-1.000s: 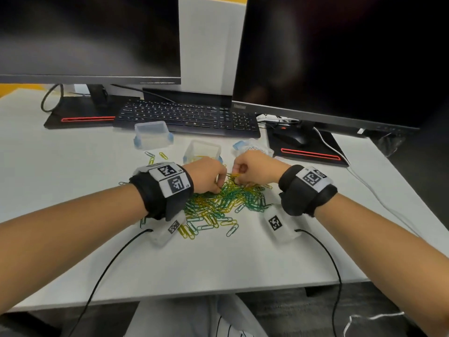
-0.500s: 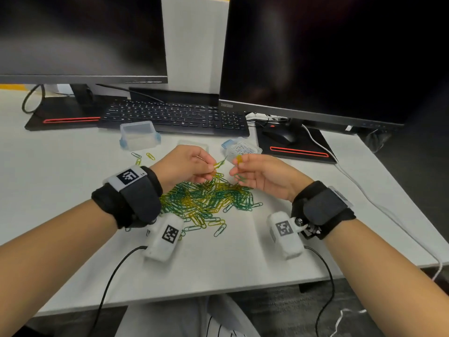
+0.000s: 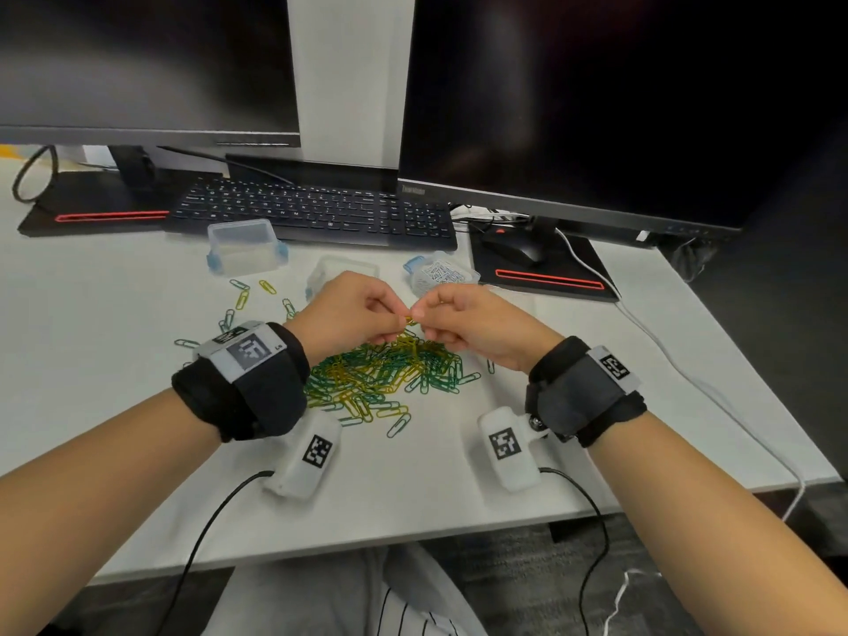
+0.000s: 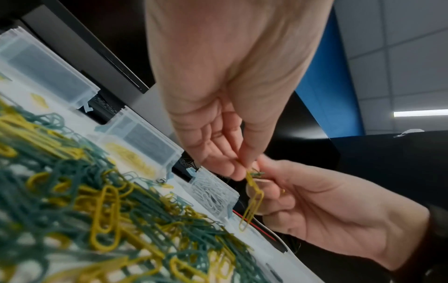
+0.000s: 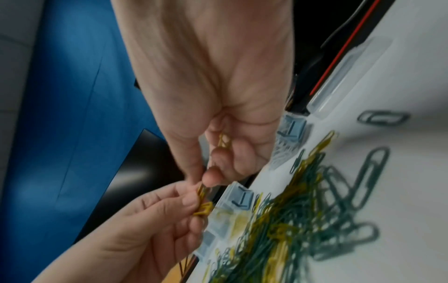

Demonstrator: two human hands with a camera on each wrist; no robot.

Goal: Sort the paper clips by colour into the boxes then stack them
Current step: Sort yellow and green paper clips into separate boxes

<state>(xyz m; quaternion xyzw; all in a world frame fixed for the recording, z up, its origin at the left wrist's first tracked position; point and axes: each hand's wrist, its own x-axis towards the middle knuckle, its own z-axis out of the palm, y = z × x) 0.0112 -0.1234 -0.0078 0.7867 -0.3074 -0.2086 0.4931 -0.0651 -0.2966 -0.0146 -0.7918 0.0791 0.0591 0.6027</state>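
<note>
A heap of green and yellow paper clips lies on the white desk. Just above its far side, my left hand and right hand meet fingertip to fingertip, both pinching linked yellow clips. In the left wrist view the yellow clips dangle below the pinch. My right hand also keeps yellow clips in its curled fingers. Three clear boxes stand behind: an empty one, one with yellow clips partly hidden by my left hand, and one with white clips.
A black keyboard, a mouse on its pad and two dark monitors stand at the back. Loose clips lie left of the heap. A white cable runs along the desk's right side.
Both hands lifted from the heap a second ago and held clips slightly apart. Now they have come together, fingertips touching on the yellow clips.
</note>
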